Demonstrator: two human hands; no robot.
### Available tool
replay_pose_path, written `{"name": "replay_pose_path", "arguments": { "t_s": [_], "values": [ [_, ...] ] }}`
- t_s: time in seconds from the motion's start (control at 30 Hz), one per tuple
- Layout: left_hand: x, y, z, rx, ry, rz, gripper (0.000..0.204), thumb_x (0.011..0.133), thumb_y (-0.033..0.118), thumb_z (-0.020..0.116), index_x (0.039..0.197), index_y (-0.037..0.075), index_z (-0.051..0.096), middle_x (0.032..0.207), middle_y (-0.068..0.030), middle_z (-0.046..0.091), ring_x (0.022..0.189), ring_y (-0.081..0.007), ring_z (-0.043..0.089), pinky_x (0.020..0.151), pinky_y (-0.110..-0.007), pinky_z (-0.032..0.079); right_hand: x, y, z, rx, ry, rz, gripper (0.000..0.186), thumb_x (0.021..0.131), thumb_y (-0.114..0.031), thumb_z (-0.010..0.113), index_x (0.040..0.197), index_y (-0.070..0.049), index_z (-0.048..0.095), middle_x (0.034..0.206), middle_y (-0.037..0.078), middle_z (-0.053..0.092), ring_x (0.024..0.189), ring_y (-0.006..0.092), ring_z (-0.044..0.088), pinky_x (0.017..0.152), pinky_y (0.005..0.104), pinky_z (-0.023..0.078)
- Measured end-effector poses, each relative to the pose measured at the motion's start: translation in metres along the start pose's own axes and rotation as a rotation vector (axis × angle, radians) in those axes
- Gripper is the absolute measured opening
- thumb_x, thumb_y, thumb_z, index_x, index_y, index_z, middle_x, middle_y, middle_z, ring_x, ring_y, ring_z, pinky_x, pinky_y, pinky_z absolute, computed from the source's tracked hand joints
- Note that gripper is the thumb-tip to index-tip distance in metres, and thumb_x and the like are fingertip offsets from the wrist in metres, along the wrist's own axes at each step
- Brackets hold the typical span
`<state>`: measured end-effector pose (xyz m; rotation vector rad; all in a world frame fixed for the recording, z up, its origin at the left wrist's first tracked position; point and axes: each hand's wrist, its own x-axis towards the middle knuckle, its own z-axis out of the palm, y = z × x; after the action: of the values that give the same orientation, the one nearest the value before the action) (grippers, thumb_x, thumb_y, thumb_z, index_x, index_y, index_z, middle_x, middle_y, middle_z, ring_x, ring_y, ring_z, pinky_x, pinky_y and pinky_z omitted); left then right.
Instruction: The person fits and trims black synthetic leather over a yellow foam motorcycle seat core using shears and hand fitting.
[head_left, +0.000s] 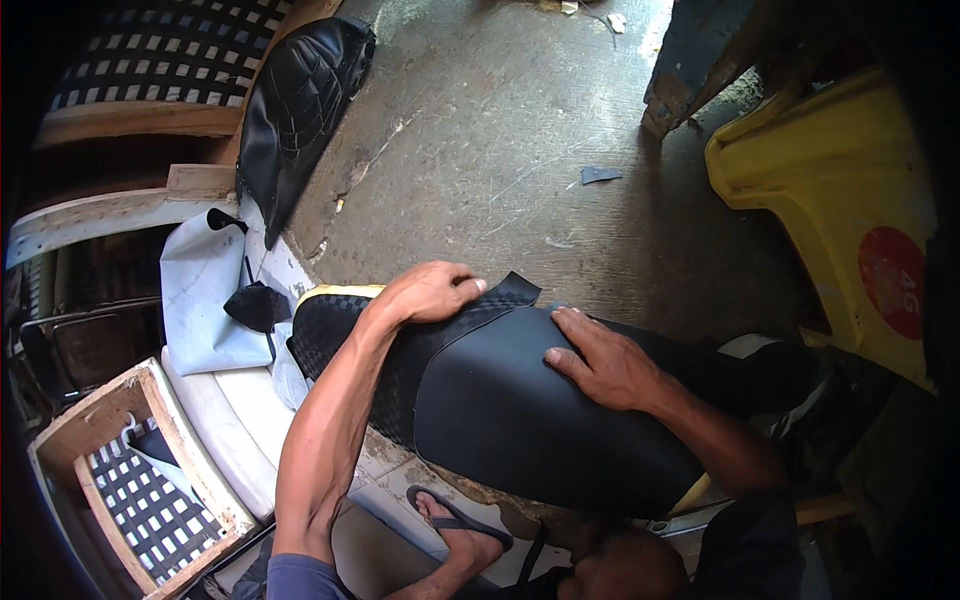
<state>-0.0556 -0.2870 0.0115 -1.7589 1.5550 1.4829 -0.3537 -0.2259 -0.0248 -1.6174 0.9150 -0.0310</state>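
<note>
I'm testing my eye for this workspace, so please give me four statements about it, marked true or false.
1. The right hand rests on the smooth black panel. True.
2. The left hand lies on that panel too. False: it is at the checkered black material.
3. The yellow plastic furniture bears a red round patch. True.
4. The quilted black piece lies between the hands. False: it is at the upper left, apart from both.

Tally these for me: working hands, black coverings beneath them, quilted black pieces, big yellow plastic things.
Hands: 2, left hand and right hand
Checkered black covering: 1
Smooth black covering: 1
Quilted black piece: 1
Yellow plastic thing: 1
Total: 6
</note>
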Motion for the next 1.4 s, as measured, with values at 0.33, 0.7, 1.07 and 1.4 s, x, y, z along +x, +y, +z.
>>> {"name": "replay_pose_path", "arguments": {
  "t_s": [0.33,0.7,1.07,1.4],
  "values": [
    [0.045,0.009,0.01,-0.237,0.139,-0.041,0.023,0.085,0.023,0.083,0.095,0.004,0.077,0.083,-0.0077,0.073,0.08,-0.018,0.066,0.073,-0.037,0.051,0.003,-0.004,-0.004,-0.023,0.003,-0.036,0.07,0.107,-0.051,0.045,0.149,0.005,0.042,0.156,0.028,0.042,0.15,0.0402,0.035,0.123,0.0457,0.031],
    [0.051,0.001,0.017,-0.326,-0.004,-0.051,0.019,0.089,0.022,0.08,0.093,0.004,0.076,0.081,-0.0003,0.069,0.076,-0.0118,0.06,0.07,-0.033,0.048,0.003,-0.007,-0.004,-0.047,-0.02,-0.009,0.072,0.108,-0.051,0.042,0.151,0.006,0.04,0.158,0.027,0.04,0.151,0.0401,0.033,0.124,0.0457,0.03],
    [0.058,0.002,0.018,-0.121,-0.064,-0.115,0.024,0.085,0.03,0.084,0.094,0.008,0.079,0.082,-0.005,0.074,0.078,-0.0167,0.065,0.072,-0.038,0.049,0.004,-0.007,-0.002,-0.046,-0.022,-0.001,0.073,0.107,-0.052,0.043,0.153,0.004,0.039,0.159,0.026,0.04,0.152,0.0389,0.033,0.124,0.0455,0.03],
    [0.057,0.008,0.018,-0.073,-0.055,-0.132,0.025,0.085,0.032,0.084,0.09,0.008,0.079,0.076,-0.0033,0.07,0.073,-0.016,0.061,0.067,-0.037,0.046,0.004,-0.01,-0.004,-0.043,-0.018,0.003,0.07,0.107,-0.051,0.043,0.153,0.001,0.039,0.158,0.024,0.042,0.15,0.0383,0.036,0.122,0.0453,0.032]
  ]
}}
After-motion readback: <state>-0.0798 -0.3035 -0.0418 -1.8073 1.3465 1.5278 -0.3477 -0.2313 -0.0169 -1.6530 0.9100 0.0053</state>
